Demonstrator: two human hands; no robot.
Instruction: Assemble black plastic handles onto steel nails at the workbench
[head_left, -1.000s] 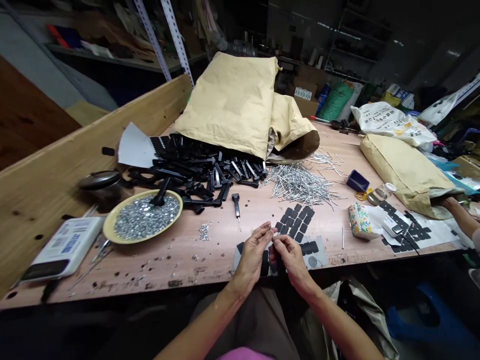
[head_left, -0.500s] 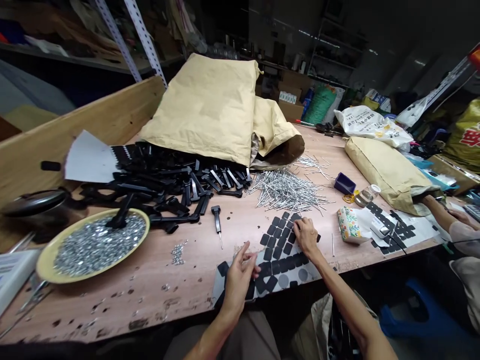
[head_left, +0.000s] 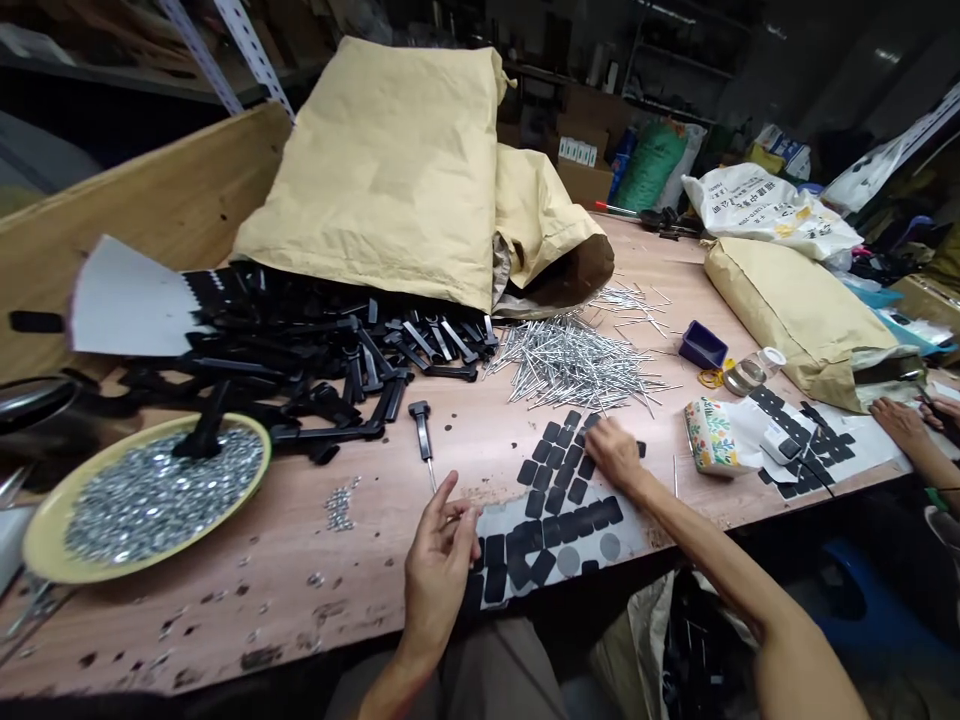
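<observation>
Head view, and I've got the right hand [head_left: 619, 452] down, its fingertips [head_left: 595, 428] pressed on black rubber pads [head_left: 559, 462] stuck to a white backing sheet [head_left: 634, 530] near the front of the wooden table [head_left: 375, 590]. I can't tell whether it's pinching one. Left hand [head_left: 439, 570] is up and open, fingers loosely spread, holding nothing, just above the sheet's near corner. These pads look thin, light and bendy, probably tacky underneath, so I'd lift one by a corner with a fingernail. Just beyond sit a black-handled awl [head_left: 421, 430] and a heap of steel nails [head_left: 574, 365], while a co-worker's hand [head_left: 900, 425] rests far right.
</observation>
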